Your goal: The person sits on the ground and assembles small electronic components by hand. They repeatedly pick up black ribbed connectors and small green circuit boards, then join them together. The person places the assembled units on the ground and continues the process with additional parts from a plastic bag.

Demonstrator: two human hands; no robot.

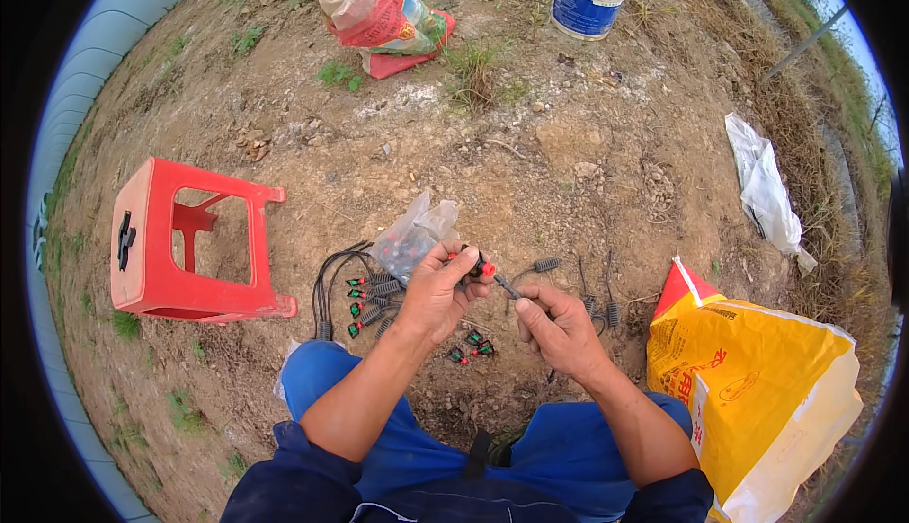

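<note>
Squatting on bare soil, the person pinches a red-capped dripper [483, 265] in the closed left hand [437, 291]; the right hand [561, 326] grips a thin black tube [508, 287] at its end. Judged mid-assembly: pushing the tube home needs straight alignment. Beyond lie finished drippers [365, 301], a plastic bag [412, 236], a red stool [185, 241].
</note>
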